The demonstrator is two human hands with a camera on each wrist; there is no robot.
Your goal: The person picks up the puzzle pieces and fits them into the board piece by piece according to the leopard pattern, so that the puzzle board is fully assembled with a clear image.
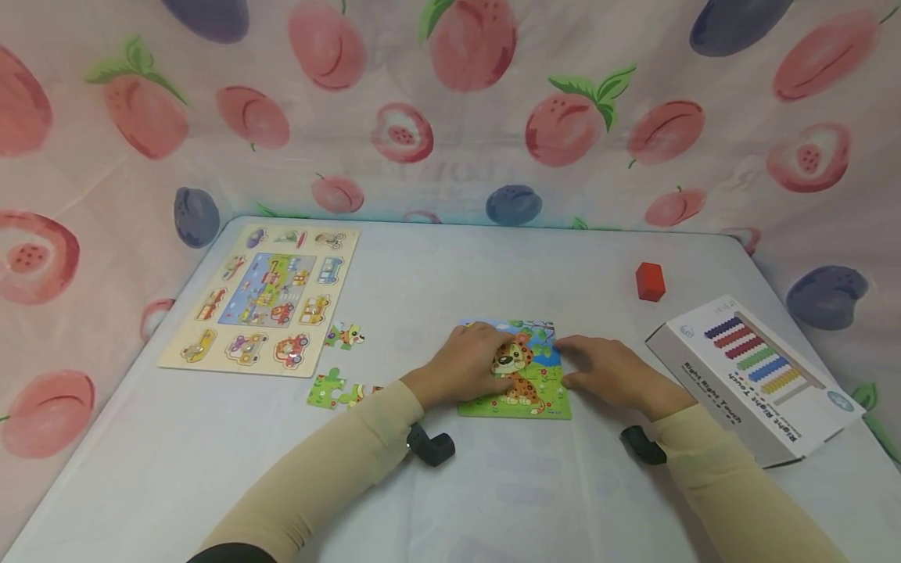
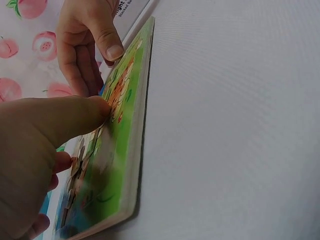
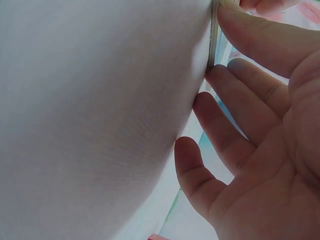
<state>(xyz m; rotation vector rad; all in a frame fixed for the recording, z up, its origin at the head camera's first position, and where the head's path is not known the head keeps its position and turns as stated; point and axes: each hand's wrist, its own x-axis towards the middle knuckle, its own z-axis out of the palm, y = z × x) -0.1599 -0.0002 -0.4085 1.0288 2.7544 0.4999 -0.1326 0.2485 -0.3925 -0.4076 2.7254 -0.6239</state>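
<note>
A square jigsaw puzzle [image 1: 545,391] with a spotted leopard cub on green grass lies flat at the middle of the table. My left hand [image 1: 468,363] rests over its left half, the thumb touching the picture in the left wrist view. At the puzzle's right edge is my right hand [image 1: 608,371], thumb and forefinger spread apart with the tips at that edge. In the right wrist view the right fingers [image 3: 220,130] are extended, the fingertips on the tabletop beside the board. Left of the puzzle lie loose jigsaw pieces [image 1: 326,389], partly hidden by the left forearm.
A wooden peg puzzle board [image 1: 169,352] with vehicle pictures lies at the back left, with another jigsaw piece [image 1: 345,336] by its right edge. A red block [image 1: 651,281] stands at the back right. Near the right forearm is a white box [image 1: 746,375] labelled "Right Right Touch".
</note>
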